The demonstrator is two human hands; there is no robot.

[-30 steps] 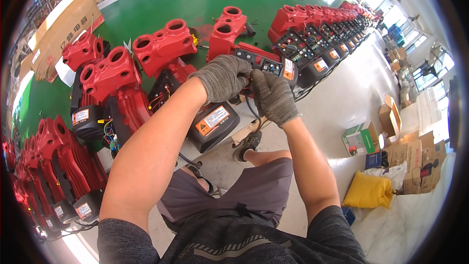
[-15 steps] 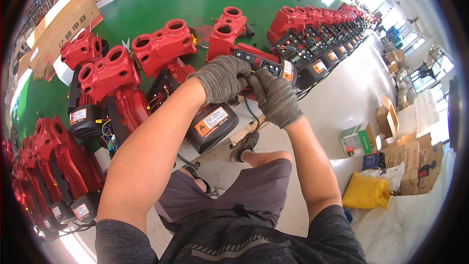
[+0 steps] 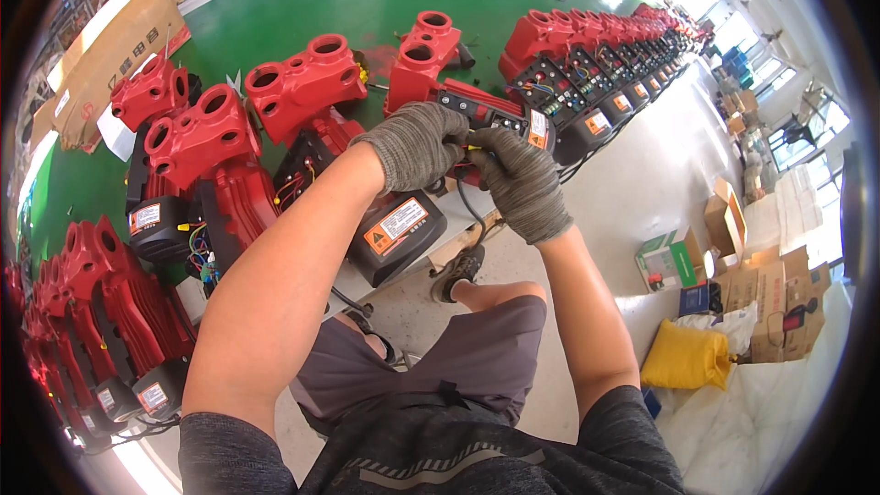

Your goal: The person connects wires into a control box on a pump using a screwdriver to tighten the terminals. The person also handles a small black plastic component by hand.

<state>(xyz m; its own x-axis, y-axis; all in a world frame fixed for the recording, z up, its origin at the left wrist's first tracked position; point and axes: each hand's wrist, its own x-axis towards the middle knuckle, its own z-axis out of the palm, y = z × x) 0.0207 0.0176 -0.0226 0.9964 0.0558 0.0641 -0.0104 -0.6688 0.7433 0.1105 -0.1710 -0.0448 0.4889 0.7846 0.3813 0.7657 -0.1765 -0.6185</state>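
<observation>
Both my hands wear grey knit gloves and meet over a red machine [image 3: 411,76] with an open black electrical box [image 3: 478,111]. My left hand [image 3: 414,148] is closed, its fingertips pinched together; what they hold is hidden. Against those fingertips, my right hand [image 3: 522,185] pinches a small yellow piece [image 3: 473,148], apparently at the wiring. A black cable [image 3: 473,211] hangs below the hands. Under my left wrist sits a black motor cover [image 3: 398,231] with an orange and white label. Another red casting [image 3: 307,82] stands left of the hands.
More red machines [image 3: 206,137] with exposed coloured wires crowd the left. A long row of similar machines [image 3: 596,46] runs to the far right. Cardboard boxes [image 3: 775,302], a green and white box [image 3: 667,261] and a yellow sack [image 3: 686,355] lie on the right.
My right hand has shifted slightly and its fingers have turned, so the yellow piece between the fingertips shows more. My left hand has hardly moved.
</observation>
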